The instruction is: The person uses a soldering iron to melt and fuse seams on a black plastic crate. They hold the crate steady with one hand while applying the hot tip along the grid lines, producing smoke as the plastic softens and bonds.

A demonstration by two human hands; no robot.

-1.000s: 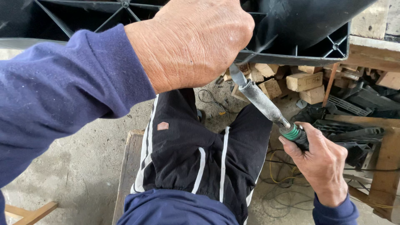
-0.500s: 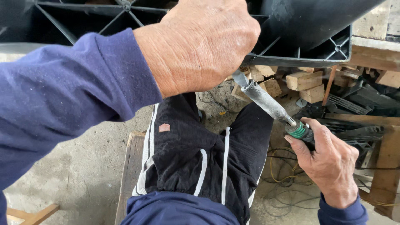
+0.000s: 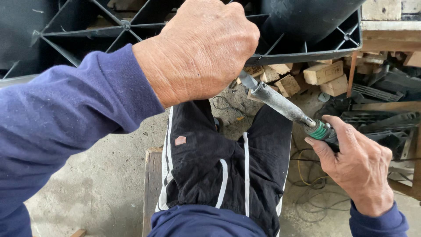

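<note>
Two hands engaged: your right hand [image 3: 357,164] fingers are closed around the soldering iron [image 3: 280,103], its axis running up-left toward your left hand [image 3: 201,48], which clamps the black plastic crate [image 3: 307,26].

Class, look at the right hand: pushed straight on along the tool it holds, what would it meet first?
Probably the black plastic frame's edge: the right hand aims its metal tool there, beside the left hand; depth is unclear.

Left hand [image 3: 199,48] fisted, raised, right hand [image 3: 357,164] gripping, lower
</note>
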